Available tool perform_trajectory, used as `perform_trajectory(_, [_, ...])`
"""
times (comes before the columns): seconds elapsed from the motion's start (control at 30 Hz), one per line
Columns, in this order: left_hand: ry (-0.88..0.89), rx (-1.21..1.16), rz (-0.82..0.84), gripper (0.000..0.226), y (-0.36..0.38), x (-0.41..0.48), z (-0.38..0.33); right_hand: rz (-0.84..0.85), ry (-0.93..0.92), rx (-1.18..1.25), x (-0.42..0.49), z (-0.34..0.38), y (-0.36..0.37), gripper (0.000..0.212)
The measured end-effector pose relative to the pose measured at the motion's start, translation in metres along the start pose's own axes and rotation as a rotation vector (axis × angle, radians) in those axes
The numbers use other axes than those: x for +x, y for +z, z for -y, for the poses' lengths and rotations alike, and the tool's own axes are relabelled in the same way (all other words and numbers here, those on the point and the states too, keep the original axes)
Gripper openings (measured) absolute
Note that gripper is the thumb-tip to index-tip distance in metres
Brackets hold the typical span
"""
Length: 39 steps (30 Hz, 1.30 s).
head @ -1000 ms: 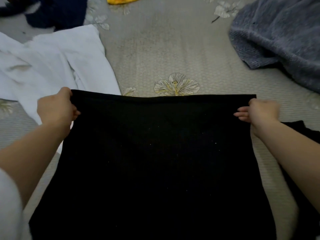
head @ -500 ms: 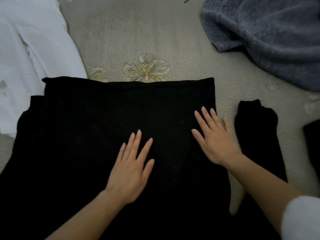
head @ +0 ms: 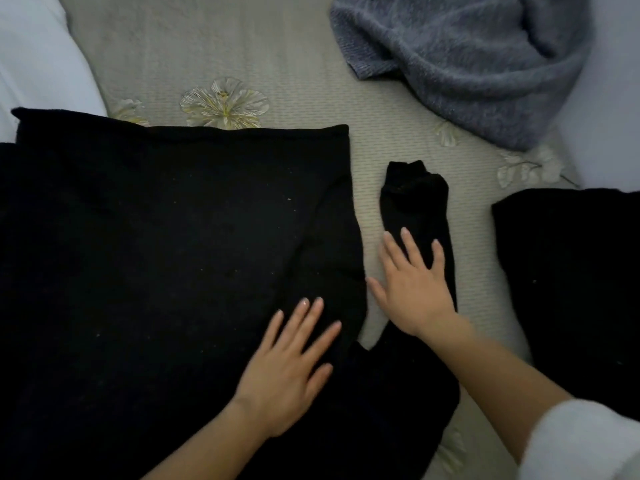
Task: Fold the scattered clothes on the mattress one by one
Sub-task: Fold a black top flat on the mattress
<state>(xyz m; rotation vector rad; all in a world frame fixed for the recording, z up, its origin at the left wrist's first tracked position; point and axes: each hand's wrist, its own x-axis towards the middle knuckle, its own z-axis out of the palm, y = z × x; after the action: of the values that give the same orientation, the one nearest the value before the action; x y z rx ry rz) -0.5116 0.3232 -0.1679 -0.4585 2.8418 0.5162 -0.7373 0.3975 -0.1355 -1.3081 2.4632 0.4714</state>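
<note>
left hand point(head: 287, 368) flat, palm down on the black sweater point(head: 166, 258); fingers straight, slightly spread, gripping nothing; it sits near the sweater's right edge, just left of the right hand point(head: 412, 285); right hand also flat and open, fingers straight, laid on the sweater's sleeve point(head: 419, 202), holding nothing; its thumb splays out toward the left hand, over the strip of mattress point(head: 294, 74) between sleeve and body; cannot tell if the thumb touches the mattress; sleeve runs forward from under the right hand, cuff end beyond the fingertips, apart from the body there; sweater body spreads left of and ahead of the left hand, its far edge straight, well past the fingertips; embroidered flower point(head: 225, 103) on the mattress just beyond that edge; grey fuzzy sweater point(head: 467, 64) heaped well ahead of the right hand and off to its right; second black garment point(head: 571, 271) right of the right hand, apart from the sleeve, bare mattress between; white garment point(head: 38, 57) far left of and ahead of the left hand, meeting the black sweater's far-left corner; white fuzzy cuff point(head: 581, 441) on the right forearm
</note>
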Motion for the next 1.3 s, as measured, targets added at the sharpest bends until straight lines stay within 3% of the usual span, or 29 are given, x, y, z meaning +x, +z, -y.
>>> perform_trajectory(0.07, [-0.027,-0.008,0.039,0.06,0.012,-0.004,-0.026,-0.089,0.141,0.18,-0.008,-0.017,-0.002,0.06])
perform_trajectory(0.13, [-0.103,-0.026,0.053,0.06,0.016,-0.006,-0.04,-0.233,0.401,0.472,-0.015,-0.036,0.003,0.061])
perform_trajectory(0.2, [-0.127,-0.035,0.041,0.061,0.018,-0.006,-0.045,-0.194,0.663,0.694,-0.018,-0.051,0.01,0.065])
perform_trajectory(0.3, [-0.121,-0.026,0.057,0.062,0.023,-0.006,-0.044,-0.086,0.673,0.859,-0.015,-0.055,0.021,0.053])
perform_trajectory(0.37, [-0.136,-0.037,0.075,0.065,0.02,-0.007,-0.046,-0.133,0.667,1.241,-0.013,-0.05,0.015,0.029])
perform_trajectory(0.43, [-0.165,-0.119,0.079,0.07,0.012,-0.005,-0.052,-0.267,0.752,1.638,-0.018,-0.057,0.0,0.009])
perform_trajectory(0.53, [-0.273,-0.267,0.076,0.075,-0.002,-0.008,-0.07,-0.532,0.795,2.004,-0.047,-0.088,-0.022,0.004])
perform_trajectory(0.6, [-0.277,-0.299,0.008,0.075,-0.006,-0.015,-0.092,-0.65,0.763,2.034,-0.079,-0.11,-0.032,0.006])
perform_trajectory(0.7, [-0.079,-0.292,-0.028,0.077,0.002,-0.031,-0.133,-0.591,0.731,2.062,-0.118,-0.124,-0.031,0.017])
perform_trajectory(0.77, [0.005,-0.211,0.074,0.081,0.018,-0.038,-0.154,-0.5,0.798,2.087,-0.128,-0.127,-0.021,0.014])
perform_trajectory(0.83, [-0.036,-0.158,0.157,0.086,0.034,-0.04,-0.165,-0.444,0.869,2.17,-0.132,-0.128,-0.019,0.027])
perform_trajectory(0.9, [-0.101,-0.17,0.212,0.076,0.031,-0.035,-0.17,-0.442,0.925,2.172,-0.134,-0.129,-0.018,0.035])
perform_trajectory(1.07, [-0.117,-0.224,0.194,0.036,0.008,-0.012,-0.165,-0.542,0.964,1.937,-0.135,-0.123,-0.032,0.029])
perform_trajectory(1.13, [-0.053,-0.267,0.174,0.028,-0.001,-0.017,-0.161,-0.603,0.973,1.808,-0.136,-0.116,-0.041,0.009])
perform_trajectory(1.3, [-0.032,-0.537,0.168,0.015,0.004,-0.043,-0.157,-0.815,1.036,1.469,-0.115,-0.084,-0.06,0.019])
